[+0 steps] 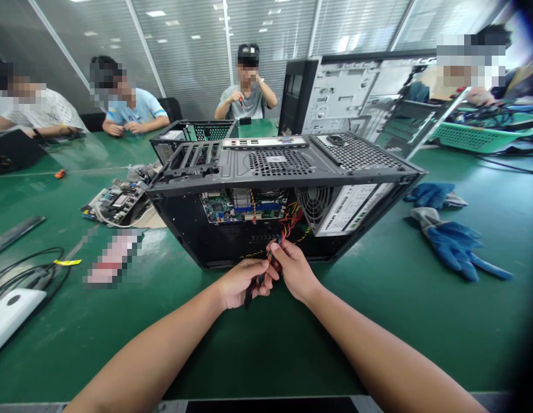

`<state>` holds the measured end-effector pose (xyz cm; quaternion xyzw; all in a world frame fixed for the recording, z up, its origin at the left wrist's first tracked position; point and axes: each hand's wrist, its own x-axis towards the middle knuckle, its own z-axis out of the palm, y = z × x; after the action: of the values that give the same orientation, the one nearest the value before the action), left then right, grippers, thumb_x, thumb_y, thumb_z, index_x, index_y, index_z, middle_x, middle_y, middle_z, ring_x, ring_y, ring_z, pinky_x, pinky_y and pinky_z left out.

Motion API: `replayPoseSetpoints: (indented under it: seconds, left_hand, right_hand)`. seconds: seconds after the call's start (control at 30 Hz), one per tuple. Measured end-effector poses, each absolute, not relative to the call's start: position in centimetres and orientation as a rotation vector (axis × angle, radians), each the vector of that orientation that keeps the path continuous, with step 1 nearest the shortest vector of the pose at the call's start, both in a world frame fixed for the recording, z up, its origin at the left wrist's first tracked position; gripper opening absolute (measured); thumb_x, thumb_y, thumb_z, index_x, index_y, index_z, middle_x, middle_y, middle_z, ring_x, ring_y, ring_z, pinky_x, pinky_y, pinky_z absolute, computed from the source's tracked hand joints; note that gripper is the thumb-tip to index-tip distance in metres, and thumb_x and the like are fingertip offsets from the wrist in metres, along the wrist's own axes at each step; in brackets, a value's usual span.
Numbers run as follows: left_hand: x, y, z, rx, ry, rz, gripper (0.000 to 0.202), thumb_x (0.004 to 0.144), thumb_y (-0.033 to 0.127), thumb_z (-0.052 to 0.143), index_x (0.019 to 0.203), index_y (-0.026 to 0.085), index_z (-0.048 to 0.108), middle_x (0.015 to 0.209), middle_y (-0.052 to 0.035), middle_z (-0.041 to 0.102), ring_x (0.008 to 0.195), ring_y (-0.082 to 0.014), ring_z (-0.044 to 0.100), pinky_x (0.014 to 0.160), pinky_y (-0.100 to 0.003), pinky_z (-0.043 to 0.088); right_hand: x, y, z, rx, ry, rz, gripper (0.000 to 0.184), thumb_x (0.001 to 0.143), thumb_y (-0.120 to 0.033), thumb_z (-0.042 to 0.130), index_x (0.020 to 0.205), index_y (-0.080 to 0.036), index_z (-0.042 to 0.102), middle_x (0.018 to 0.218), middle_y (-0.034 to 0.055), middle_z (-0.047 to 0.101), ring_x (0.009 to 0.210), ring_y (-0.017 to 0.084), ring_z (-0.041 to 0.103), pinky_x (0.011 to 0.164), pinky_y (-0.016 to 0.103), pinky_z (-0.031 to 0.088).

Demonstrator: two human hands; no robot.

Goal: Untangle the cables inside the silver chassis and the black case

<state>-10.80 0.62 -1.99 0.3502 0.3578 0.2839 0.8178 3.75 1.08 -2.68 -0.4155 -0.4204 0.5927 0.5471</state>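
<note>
A black computer case (189, 182) stands in front of me with its side open. Inside are a motherboard (221, 207) and a power supply (350, 211) with a fan grille and a white label. From beside the power supply, a bundle of coloured cables (285, 230) runs out of the open side. My left hand (244, 282) is closed on the lower part of the bundle, where a dark end hangs below the fingers. Close by it, my right hand (294, 267) pinches the same cables a little higher. The fingers hide part of the bundle.
Blue work gloves (453, 238) lie to the right, near a green basket (477, 137) of cables. Left are a loose circuit board (117, 203), black cables (31, 275) and a white device (14, 315). Another open case (356, 92) stands behind. Several people sit around the table.
</note>
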Motion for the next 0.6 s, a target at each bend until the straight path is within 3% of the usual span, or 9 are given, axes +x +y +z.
replayPoseSetpoints:
  seconds: [0.13, 0.43, 0.6]
  left_hand:
    - [-10.64, 0.48, -1.95, 0.830, 0.839, 0.620, 0.042, 0.074, 0.051, 0.070, 0.077, 0.009, 0.066, 0.056, -0.0008, 0.058, 0.045, -0.0071, 0.052, 0.047, -0.019, 0.032]
    - [-10.20, 0.00, -2.51, 1.122, 0.936, 0.731, 0.042, 0.084, 0.053, 0.057, 0.080, 0.011, 0.061, 0.059, -0.0019, 0.061, 0.045, -0.0086, 0.054, 0.044, -0.020, 0.032]
    - [-10.19, -0.10, -2.23, 1.188, 0.958, 0.706, 0.038, 0.086, 0.049, 0.054, 0.079, 0.012, 0.061, 0.057, -0.0003, 0.059, 0.042, -0.0071, 0.051, 0.042, -0.019, 0.030]
  right_hand:
    - [3.85, 1.11, -2.84, -1.056, -1.063, 1.322, 0.031, 0.082, -0.048, 0.063, 0.083, -0.018, 0.059, 0.058, -0.0055, 0.046, 0.048, 0.008, 0.040, 0.047, 0.021, 0.032]
    - [3.93, 1.19, -2.98, -1.078, -1.122, 1.276, 0.030, 0.084, -0.048, 0.061, 0.084, -0.018, 0.060, 0.061, -0.0038, 0.050, 0.051, 0.009, 0.044, 0.050, 0.023, 0.037]
    - [3.83, 1.19, -2.97, -1.053, -1.033, 1.336, 0.033, 0.082, -0.050, 0.062, 0.081, -0.017, 0.060, 0.057, -0.0047, 0.048, 0.047, 0.008, 0.042, 0.047, 0.022, 0.033]
